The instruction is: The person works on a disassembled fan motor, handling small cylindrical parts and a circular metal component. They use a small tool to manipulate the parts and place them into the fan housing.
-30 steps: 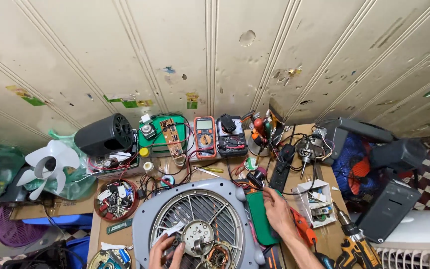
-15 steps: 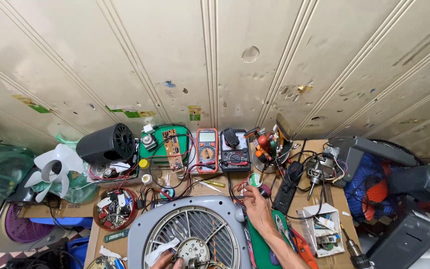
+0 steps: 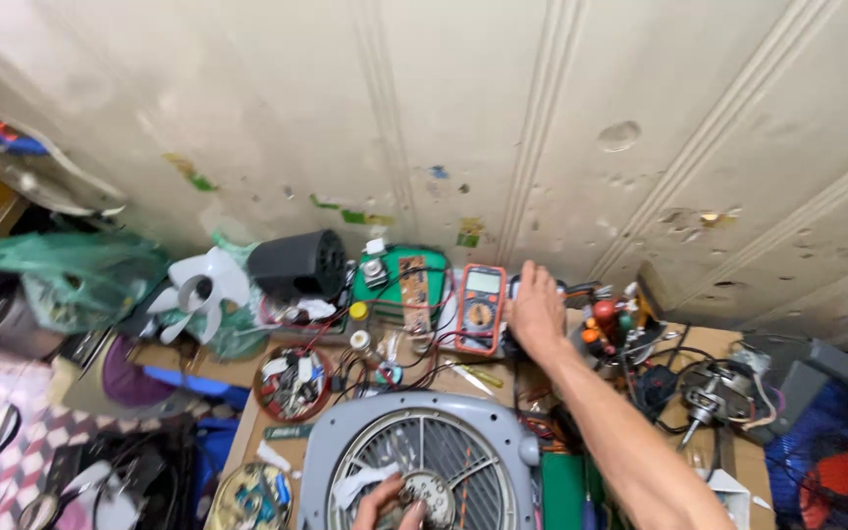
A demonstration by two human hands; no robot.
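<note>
- Here, in the head view, our right hand [image 3: 535, 312] reaches far across the bench and lies palm-down, fingers loosely spread, on something just right of the orange multimeter [image 3: 481, 308]; the hand covers that thing, so we cannot tell what it is or whether we grip it.
- Our left hand [image 3: 388, 503] sits at the bottom edge on the hub of the grey fan housing [image 3: 424, 469], fingers curled against the centre; whether they pinch anything we cannot tell.
- What could go wrong, as we judge it: the outstretched forearm passes over loose red and black wires [image 3: 414, 365], and dragging it back could snag them and pull the multimeter or the green circuit board [image 3: 399, 280] off their places.
- The cluster of red-handled tools [image 3: 606, 324] stands just beside the right hand; a sideways sweep could knock them over.
- With the left hand alone steadying it, the fan housing could shift toward the edge nearest us.
- Around us: a black motor casing [image 3: 296, 262] and a white fan blade [image 3: 193, 292] to the left, a round tray of small parts [image 3: 292, 381] near the housing, and a bare motor [image 3: 704, 385] to the right.
- Wires and small parts crowd the strip between housing and multimeter.
</note>
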